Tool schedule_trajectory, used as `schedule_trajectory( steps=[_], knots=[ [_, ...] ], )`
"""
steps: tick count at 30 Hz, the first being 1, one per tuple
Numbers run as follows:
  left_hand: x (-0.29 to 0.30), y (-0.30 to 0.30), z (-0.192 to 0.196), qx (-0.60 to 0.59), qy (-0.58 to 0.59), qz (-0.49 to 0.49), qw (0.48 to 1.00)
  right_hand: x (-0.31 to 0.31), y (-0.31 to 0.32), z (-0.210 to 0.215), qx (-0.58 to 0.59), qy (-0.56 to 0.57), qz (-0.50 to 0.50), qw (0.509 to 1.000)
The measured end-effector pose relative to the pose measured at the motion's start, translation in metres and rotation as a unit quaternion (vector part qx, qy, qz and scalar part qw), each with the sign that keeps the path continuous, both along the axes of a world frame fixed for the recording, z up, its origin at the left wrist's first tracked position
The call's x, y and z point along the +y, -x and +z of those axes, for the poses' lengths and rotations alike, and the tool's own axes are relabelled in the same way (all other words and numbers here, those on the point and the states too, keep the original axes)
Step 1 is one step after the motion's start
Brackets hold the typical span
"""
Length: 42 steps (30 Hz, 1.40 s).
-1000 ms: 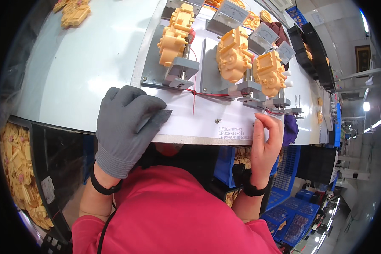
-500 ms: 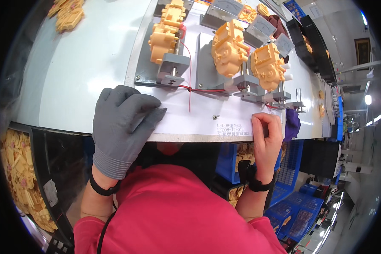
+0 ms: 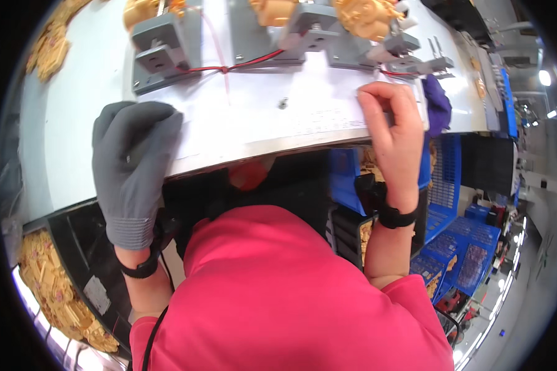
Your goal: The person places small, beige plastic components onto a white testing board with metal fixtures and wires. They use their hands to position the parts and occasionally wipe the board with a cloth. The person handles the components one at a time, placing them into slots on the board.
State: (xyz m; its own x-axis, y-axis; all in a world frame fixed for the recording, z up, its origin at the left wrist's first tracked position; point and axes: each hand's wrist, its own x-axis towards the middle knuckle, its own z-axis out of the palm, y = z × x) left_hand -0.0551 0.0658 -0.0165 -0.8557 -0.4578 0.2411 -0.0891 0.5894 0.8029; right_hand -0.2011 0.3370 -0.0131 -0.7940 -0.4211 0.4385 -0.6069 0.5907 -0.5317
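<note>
My left hand (image 3: 133, 151), in a grey knitted glove, rests at the table's near edge on the left. Its fingers are curled, thumb close to forefinger, with nothing seen between them. My bare right hand (image 3: 396, 117) is over the right end of a white printed sheet (image 3: 254, 117). Its thumb and forefinger are pinched; anything between the tips is hidden. Between my hands a small metal piece (image 3: 283, 103) lies on the sheet. Beyond it, grey test fixtures (image 3: 158, 46) joined by red and black wires (image 3: 250, 63) hold yellow plastic gear housings (image 3: 368, 17).
A purple cloth (image 3: 437, 105) lies beside my right hand. More yellow parts (image 3: 52, 52) are at the far left of the table. A black bin of yellow parts (image 3: 59, 290) stands below left; blue crates (image 3: 445, 179) stand below right.
The whole view has shifted, so fixtures and table sit higher and further left. Both hands appear higher in the picture and keep nearly the same pose. The metal piece remains on the sheet.
</note>
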Motion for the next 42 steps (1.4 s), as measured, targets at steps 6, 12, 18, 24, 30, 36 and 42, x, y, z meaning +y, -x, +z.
schedule_trajectory(
  steps=[6,12,18,24,30,36,42],
  knots=[
    [-0.007,0.001,-0.007,0.060,-0.024,-0.029,0.998,0.008,-0.007,-0.005,-0.043,-0.003,-0.017,0.999],
    [-0.009,-0.003,-0.017,0.080,-0.035,-0.001,0.996,0.010,-0.005,-0.006,-0.019,-0.056,-0.004,0.998],
    [-0.007,0.000,-0.010,0.060,-0.055,-0.017,0.997,0.009,-0.005,-0.010,-0.041,0.034,-0.009,0.999],
    [-0.002,-0.003,0.002,0.017,-0.086,-0.010,0.996,0.003,-0.003,-0.008,0.009,0.021,0.015,1.000],
    [-0.001,-0.001,0.002,0.011,-0.055,-0.012,0.998,0.005,-0.005,-0.009,0.009,0.014,0.002,1.000],
    [-0.001,-0.002,0.001,0.005,-0.063,-0.013,0.998,0.006,-0.006,-0.009,0.027,0.005,0.004,1.000],
    [0.000,-0.002,0.001,0.013,-0.089,-0.008,0.996,0.004,-0.008,-0.008,0.013,0.007,-0.014,1.000]
  ],
)
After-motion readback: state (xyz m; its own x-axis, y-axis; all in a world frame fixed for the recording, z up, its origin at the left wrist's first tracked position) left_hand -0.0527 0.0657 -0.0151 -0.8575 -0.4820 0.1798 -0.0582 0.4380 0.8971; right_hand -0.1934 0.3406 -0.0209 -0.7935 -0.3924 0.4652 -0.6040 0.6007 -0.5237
